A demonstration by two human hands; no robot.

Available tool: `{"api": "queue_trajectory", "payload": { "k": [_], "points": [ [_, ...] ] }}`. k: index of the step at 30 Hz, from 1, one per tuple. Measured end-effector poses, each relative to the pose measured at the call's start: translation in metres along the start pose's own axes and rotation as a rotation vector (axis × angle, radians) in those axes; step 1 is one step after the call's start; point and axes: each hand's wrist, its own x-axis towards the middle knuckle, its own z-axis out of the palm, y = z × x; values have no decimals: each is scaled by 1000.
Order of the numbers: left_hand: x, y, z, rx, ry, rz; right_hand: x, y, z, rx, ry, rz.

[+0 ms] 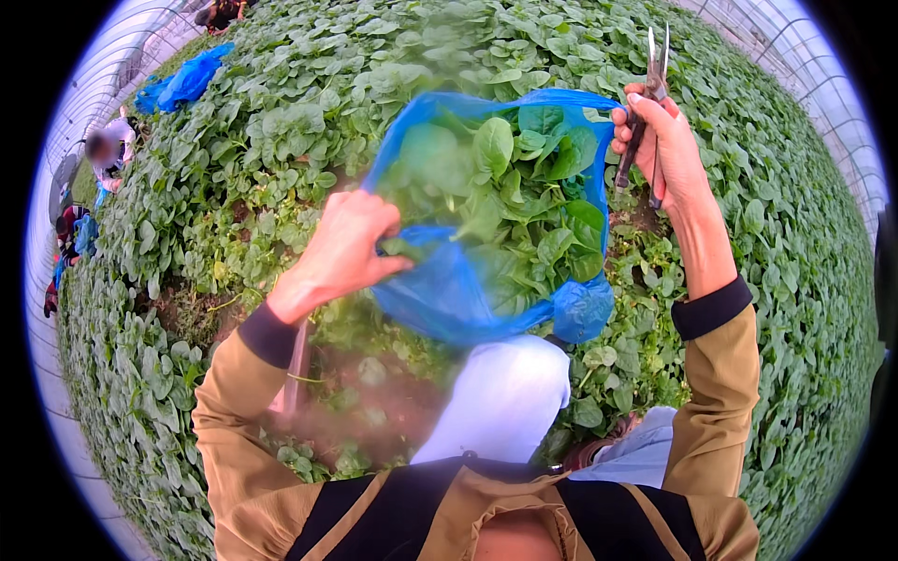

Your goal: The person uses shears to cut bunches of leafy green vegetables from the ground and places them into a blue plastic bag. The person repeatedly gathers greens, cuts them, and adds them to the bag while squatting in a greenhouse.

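Observation:
A blue plastic bag [449, 301] is spread wide in front of me, partly filled with loose green leaves [526, 203] that look like spinach. My left hand [354, 242] pinches the bag's left rim. At the upper right corner, my right hand [666, 133] grips the rim between its fingers and also holds a pair of metal shears [657, 77]. The shears' tips point up and away from me, slightly apart, and their dark handles hang below the palm. A bunched part of the bag [584, 308] hangs by my knee [526, 365]. A blur veils part of the leaves.
Dense leafy plants [807, 280] surround me inside a plastic-covered greenhouse [786, 42]. Cut, thinner growth and bare soil [372, 407] lie around my legs. Another blue bag [186, 80] sits at the upper left. Several people, one in a light top [119, 140], are along the left edge.

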Motion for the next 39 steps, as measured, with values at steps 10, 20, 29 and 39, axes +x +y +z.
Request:
{"api": "queue_trajectory", "payload": {
  "k": [10,20,29,39],
  "points": [
    [58,10,-41,169,245,-93,3,-5,20,0,2,40],
    [22,-7,-87,-96,-18,166,11,-2,-4,96,40,107],
    [25,0,-54,-616,739,-307,14,-31,38,-153,-70,55],
    [79,-61,-104,-738,875,-345,36,-75,2,106,10,-93]
  ]
}}
